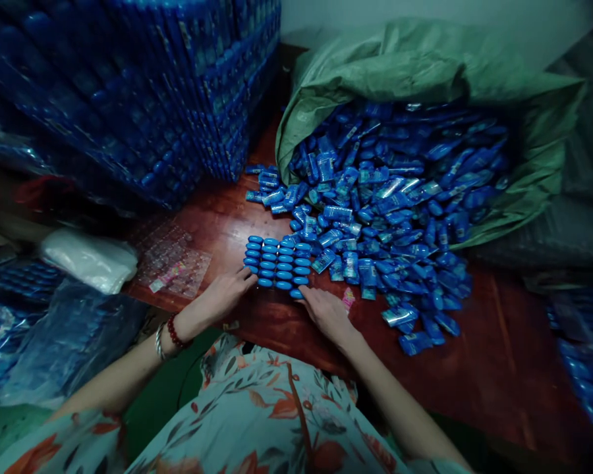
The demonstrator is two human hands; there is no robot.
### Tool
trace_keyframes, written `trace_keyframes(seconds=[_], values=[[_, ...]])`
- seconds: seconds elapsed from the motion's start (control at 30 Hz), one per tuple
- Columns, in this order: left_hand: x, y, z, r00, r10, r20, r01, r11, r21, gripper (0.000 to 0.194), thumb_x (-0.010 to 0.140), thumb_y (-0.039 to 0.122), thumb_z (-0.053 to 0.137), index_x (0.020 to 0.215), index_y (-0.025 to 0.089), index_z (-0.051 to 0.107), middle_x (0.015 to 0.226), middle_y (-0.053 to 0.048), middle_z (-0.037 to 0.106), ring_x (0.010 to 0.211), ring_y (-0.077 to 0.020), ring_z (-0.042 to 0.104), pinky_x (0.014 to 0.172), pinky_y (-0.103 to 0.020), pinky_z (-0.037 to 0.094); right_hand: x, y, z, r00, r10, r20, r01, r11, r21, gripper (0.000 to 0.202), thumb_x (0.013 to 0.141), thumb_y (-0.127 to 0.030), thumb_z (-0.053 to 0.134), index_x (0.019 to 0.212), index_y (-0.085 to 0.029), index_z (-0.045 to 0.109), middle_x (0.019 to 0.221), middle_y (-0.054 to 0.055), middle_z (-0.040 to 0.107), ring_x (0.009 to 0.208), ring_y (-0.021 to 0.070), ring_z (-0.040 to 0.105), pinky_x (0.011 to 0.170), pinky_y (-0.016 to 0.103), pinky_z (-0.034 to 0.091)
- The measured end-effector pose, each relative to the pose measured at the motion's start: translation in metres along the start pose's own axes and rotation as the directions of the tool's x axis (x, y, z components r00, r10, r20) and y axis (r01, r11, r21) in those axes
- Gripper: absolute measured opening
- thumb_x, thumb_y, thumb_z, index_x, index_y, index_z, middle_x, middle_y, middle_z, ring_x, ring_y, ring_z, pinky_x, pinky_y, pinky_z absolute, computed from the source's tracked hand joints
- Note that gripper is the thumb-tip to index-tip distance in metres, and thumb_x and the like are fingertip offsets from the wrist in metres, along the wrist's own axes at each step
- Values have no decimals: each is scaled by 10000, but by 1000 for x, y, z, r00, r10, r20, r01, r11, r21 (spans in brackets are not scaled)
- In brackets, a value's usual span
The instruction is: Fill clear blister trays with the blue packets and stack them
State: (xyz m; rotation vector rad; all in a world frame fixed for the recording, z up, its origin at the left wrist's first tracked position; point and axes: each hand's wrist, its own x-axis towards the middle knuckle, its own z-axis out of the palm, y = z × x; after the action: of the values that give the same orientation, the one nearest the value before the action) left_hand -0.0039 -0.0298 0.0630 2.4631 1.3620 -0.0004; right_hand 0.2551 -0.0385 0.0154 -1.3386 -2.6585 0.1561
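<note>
Several small blue bottles stand close together in rows as a block (277, 262) on the red-brown table, their rounded blue ends facing up. My left hand (234, 286) is at the block's lower left corner, its fingertips against the nearest bottle. At the lower right corner my right hand (321, 308) has its fingers closed on one blue bottle (296, 293), at the near end of the right-hand row. To the right of the block lies a loose heap of blue bottles (366, 210), spilling from a green sack (425, 62).
Tall stacks of packed blue bottles (178, 99) rise at the back left. A clear plastic tray (178, 260) and a white plastic bag (89, 259) lie at the left. Wrapped blue packs (39, 329) sit at the lower left. A pink slip (348, 299) is beside my right hand.
</note>
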Motion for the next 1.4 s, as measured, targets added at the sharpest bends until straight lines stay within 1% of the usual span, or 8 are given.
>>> trace_keyframes(seconds=[0.27, 0.57, 0.7, 0.8, 1.03, 1.27, 1.33, 1.4], values=[[-13, -7, 5, 995, -48, -89, 41, 996, -78, 277, 852, 34, 377, 986, 197, 557, 1014, -87, 578, 937, -218, 541, 812, -353, 477, -14, -24, 14, 878, 311, -364, -258, 948, 188, 397, 942, -354, 439, 1274, -149, 513, 1062, 140, 646, 979, 231, 601, 841, 355, 473], [-6, 2, 14, 998, -26, -59, 31, 997, 73, 227, 862, 61, 425, 936, 188, 598, 952, -91, 589, 887, -232, 538, 770, -348, 461, 34, -27, 5, 976, 193, -104, -170, 966, 197, 503, 948, -334, 381, 1439, -243, 329, 1524, 82, 280, 1434, 289, 76, 1099, 593, 189], [-15, 0, 14, 967, -102, -232, 124, 989, 83, 291, 910, 173, 424, 1155, 203, 578, 1034, -113, 616, 922, -251, 547, 813, -394, 446, 33, -22, -3, 966, 215, -143, -175, 952, 250, 564, 961, -390, 325, 1488, -259, 170, 1551, 94, 196, 1434, 284, 88, 1093, 610, 174], [-3, 4, 15, 877, -218, -428, 235, 972, -14, 428, 929, 348, 428, 1323, 187, 471, 1226, -153, 564, 1105, -295, 508, 921, -448, 405, 40, -20, -11, 929, 283, -239, -209, 933, 292, 584, 971, -421, 249, 1500, -245, 77, 1567, 107, 106, 1436, 289, 57, 1089, 606, 179], [72, -1, 35, 874, -288, -391, 237, 956, -174, 586, 920, 458, 392, 1437, 195, 314, 1507, -104, 312, 1412, -329, 167, 1098, -538, 244, 83, -10, 20, 905, 321, -280, -257, 936, 241, 566, 943, -516, 276, 1414, -219, 374, 1469, 155, 354, 1389, 360, 194, 1015, 653, 256], [89, 0, 36, 848, -262, -461, 168, 957, -235, 561, 935, 448, 371, 1405, 142, 365, 1471, -150, 365, 1409, -250, 233, 1159, -475, 197, 101, 13, 23, 899, 205, -388, -42, 920, 390, 474, 928, -483, 350, 1288, -230, 526, 1388, 107, 470, 1313, 283, 366, 1062, 552, 293], [80, -2, 32, 812, -309, -495, 154, 932, -329, 566, 938, 463, 364, 1416, 161, 346, 1487, -142, 339, 1406, -232, 247, 1149, -436, 247, 95, 14, 17, 862, 302, -407, -80, 874, 479, 505, 927, -495, 332, 1305, -213, 512, 1404, 109, 455, 1330, 271, 351, 1066, 535, 308], [60, -13, 27, 693, -433, -577, 153, 870, -469, 525, 949, 436, 348, 1410, 185, 346, 1481, -131, 354, 1380, -207, 308, 1119, -398, 314, 77, 15, 13, 784, 436, -442, -120, 806, 580, 538, 923, -503, 321, 1312, -179, 506, 1406, 131, 451, 1338, 271, 349, 1072, 519, 315]])
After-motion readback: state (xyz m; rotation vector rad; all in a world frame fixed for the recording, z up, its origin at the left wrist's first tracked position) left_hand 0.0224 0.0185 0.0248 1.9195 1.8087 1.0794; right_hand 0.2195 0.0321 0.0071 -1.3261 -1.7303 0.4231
